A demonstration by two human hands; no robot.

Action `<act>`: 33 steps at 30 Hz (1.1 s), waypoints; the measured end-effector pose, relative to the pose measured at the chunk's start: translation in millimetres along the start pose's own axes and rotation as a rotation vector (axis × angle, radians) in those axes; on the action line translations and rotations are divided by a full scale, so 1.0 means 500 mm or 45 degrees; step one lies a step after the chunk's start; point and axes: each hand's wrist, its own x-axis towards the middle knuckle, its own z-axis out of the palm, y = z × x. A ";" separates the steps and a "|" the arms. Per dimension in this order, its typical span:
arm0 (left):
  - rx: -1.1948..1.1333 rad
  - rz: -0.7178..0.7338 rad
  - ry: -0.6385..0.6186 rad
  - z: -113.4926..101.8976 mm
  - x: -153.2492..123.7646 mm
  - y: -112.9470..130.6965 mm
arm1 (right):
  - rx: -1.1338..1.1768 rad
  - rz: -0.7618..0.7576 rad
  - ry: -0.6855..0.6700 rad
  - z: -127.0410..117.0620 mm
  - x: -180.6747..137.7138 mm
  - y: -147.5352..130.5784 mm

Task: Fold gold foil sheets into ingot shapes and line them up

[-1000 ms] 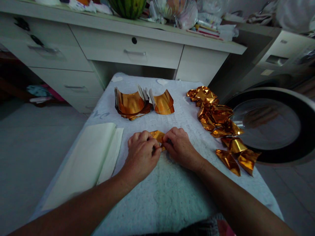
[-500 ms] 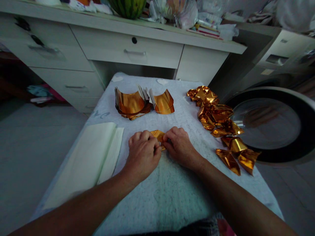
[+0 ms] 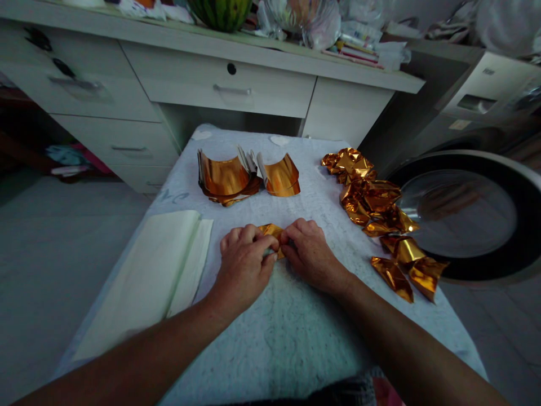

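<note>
Between my hands, on the cloth-covered table (image 3: 291,327), lies a piece of gold foil paper (image 3: 271,230), mostly hidden by my fingers. My left hand (image 3: 245,256) grips its left side, thumb and forefinger bent over it. At its right side my right hand (image 3: 307,248) pinches the foil with curled fingers. Beyond the hands stand two curved stacks of gold foil sheets, a larger left stack (image 3: 224,176) and a smaller right stack (image 3: 282,176). Several folded gold foil pieces (image 3: 369,194) lie in a row along the right side.
A pale sheaf of paper (image 3: 141,276) lies at the table's left. Behind stands a white drawer desk (image 3: 270,90) bearing a watermelon (image 3: 222,12) and plastic bags (image 3: 323,28). At the right, a washing machine's open round door (image 3: 469,214) stands close to the table edge.
My left thumb and forefinger have parted slightly over the foil. The right hand has hardly moved, and the stacks and folded pieces stay where they were.
</note>
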 end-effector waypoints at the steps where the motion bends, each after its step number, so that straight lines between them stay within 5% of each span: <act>1: -0.003 -0.003 0.003 0.000 0.000 0.000 | 0.005 -0.004 -0.003 -0.001 -0.001 0.000; 33: 0.018 -0.003 -0.048 -0.005 0.000 0.001 | 0.062 -0.061 -0.067 -0.012 -0.011 0.008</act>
